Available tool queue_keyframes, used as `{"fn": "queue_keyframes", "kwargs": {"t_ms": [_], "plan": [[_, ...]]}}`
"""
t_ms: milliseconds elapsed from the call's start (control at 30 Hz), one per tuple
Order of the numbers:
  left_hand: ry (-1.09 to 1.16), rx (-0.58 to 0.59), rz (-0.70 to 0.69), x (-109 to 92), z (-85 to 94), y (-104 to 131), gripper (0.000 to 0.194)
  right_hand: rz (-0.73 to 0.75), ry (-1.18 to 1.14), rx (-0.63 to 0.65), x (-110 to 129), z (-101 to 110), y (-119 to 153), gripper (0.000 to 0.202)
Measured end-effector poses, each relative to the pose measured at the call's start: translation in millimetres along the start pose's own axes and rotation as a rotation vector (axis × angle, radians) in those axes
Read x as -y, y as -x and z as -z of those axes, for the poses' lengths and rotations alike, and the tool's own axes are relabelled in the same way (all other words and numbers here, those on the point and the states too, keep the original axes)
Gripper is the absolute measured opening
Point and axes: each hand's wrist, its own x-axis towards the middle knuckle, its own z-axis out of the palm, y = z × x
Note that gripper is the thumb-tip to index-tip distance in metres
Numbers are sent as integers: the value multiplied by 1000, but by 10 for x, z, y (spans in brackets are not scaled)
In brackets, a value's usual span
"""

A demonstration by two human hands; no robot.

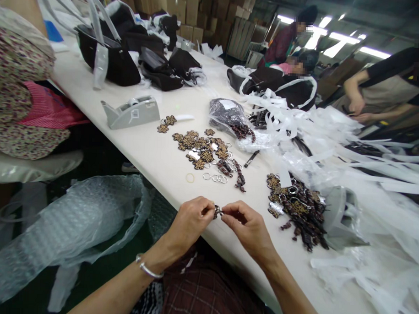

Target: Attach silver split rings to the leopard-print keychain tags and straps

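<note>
Plaid cloth is seen nearest, at six o'clock from the hands. A shiny metal piece is pinched between the fingertips of the left hand and right hand, near the edge of the table. Light, stiff, slippery handling may be expected; opposite ends are best held. Loose rings are seen at twelve o'clock, piled charms at three.

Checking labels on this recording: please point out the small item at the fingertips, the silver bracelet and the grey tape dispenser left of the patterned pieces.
Small item (216, 212): head view, its shiny middle.
Silver bracelet (148, 270): head view, its band's curve.
Grey tape dispenser (142, 115): head view, its body's side.
</note>
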Motion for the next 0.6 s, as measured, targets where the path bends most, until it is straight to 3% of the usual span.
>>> {"fn": "queue_keyframes", "kwargs": {"t_ms": [200, 500, 600], "plan": [[-36, -4, -8, -25, -28, 33, 18, 114, 140, -59, 172, -104, 33, 4], [-62, 33, -39, -87, -59, 62, 18, 247, 403, -108, 64, -191, 104, 17], [0, 54, -43, -112, -41, 74, 18, 201, 342, -127, -24, -152, 74, 16]]}}
